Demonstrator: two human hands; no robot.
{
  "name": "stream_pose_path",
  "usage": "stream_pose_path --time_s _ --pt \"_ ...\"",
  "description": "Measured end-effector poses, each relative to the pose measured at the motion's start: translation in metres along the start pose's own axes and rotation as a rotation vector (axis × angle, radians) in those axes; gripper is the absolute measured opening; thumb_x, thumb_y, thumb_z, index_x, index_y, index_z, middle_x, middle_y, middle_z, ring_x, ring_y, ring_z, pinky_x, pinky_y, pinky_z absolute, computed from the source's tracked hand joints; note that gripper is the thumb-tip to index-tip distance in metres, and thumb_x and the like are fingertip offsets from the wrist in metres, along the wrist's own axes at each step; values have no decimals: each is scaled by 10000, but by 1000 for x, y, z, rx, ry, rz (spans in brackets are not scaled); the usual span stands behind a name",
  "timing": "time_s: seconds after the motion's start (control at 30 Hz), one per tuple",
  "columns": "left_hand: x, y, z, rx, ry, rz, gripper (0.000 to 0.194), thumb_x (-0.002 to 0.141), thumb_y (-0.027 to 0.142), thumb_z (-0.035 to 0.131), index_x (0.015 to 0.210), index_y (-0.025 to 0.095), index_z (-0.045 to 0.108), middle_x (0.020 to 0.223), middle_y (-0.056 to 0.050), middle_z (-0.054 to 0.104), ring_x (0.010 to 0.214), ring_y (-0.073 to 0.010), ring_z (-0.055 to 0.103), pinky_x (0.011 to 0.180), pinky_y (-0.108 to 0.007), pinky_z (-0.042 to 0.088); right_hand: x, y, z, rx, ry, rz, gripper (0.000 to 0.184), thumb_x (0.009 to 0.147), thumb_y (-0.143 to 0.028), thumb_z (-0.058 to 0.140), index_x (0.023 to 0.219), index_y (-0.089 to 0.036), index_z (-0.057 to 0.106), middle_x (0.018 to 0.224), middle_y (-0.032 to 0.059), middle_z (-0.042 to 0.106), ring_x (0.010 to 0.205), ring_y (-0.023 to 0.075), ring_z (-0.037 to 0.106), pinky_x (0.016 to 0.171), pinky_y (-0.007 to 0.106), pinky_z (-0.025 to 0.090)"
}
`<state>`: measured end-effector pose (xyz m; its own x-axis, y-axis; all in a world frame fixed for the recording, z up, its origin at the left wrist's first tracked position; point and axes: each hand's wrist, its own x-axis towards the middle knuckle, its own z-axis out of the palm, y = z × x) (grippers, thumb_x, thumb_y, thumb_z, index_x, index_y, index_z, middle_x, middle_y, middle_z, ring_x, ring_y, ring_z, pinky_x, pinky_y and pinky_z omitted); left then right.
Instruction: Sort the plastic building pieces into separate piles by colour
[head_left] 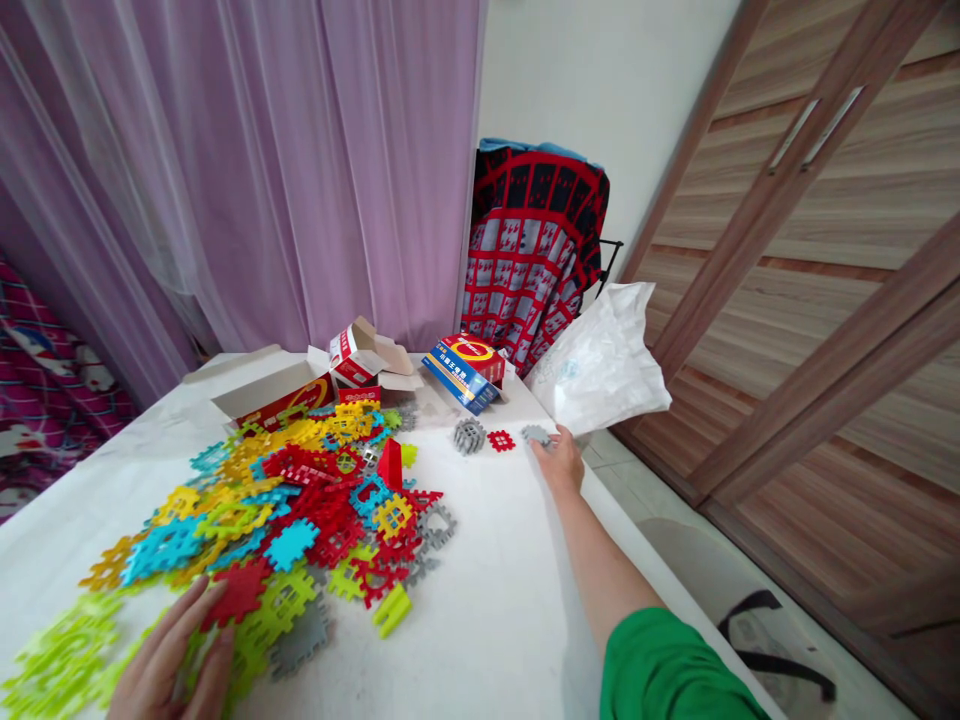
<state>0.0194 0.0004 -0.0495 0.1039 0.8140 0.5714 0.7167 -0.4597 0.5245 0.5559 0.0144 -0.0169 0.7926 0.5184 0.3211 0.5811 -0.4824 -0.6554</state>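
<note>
A loose heap of flat, notched plastic building pieces (291, 545) in red, blue, yellow, lime green and grey covers the left and middle of the table. My left hand (169, 655) rests at its near edge, fingers apart, with the fingertips against a red square piece (238, 590). Lime green pieces (64, 645) lie on both sides of this hand. Far to the right, my right hand (561, 465) has its thumb and fingers on a grey notched piece (534, 434) near the table's edge. Left of that are a small red piece (501, 440) and a grey stack (469, 436).
Opened cardboard boxes (360, 355) stand behind the heap, with a blue and red box (465, 372) beside them. A white plastic bag (600, 365) sits at the back right edge of the white table (495, 600). Beyond are a cloth-covered chair (532, 250) and a wooden wardrobe (810, 300).
</note>
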Motion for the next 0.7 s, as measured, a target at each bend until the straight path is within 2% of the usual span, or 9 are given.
stream_pose_path --time_s 0.1,0.37,0.7 --pt "1 3 -1 -49 -3 -21 408 889 408 496 1295 372 520 1366 -49 570 1212 -318 579 1069 -577 456 1 1 0 -5 -5 -4 615 757 -432 593 1292 -156 470 1156 137 650 1054 292 609 875 408 452" --pt "1 -1 -1 -17 14 16 425 871 438 496 1280 335 546 1339 -60 591 1194 -301 593 1094 -542 436 1 0 0 -29 -24 -5 624 748 -426 614 1291 -145 486 1184 146 652 1074 316 612 897 429 446" --pt "3 11 -4 -13 13 -16 405 876 444 480 1264 351 552 1356 -50 585 1186 -301 601 1075 -541 449 -6 -9 -6 -123 -35 34 654 767 -440 638 1340 -162 488 1285 121 637 1180 307 565 966 399 422"
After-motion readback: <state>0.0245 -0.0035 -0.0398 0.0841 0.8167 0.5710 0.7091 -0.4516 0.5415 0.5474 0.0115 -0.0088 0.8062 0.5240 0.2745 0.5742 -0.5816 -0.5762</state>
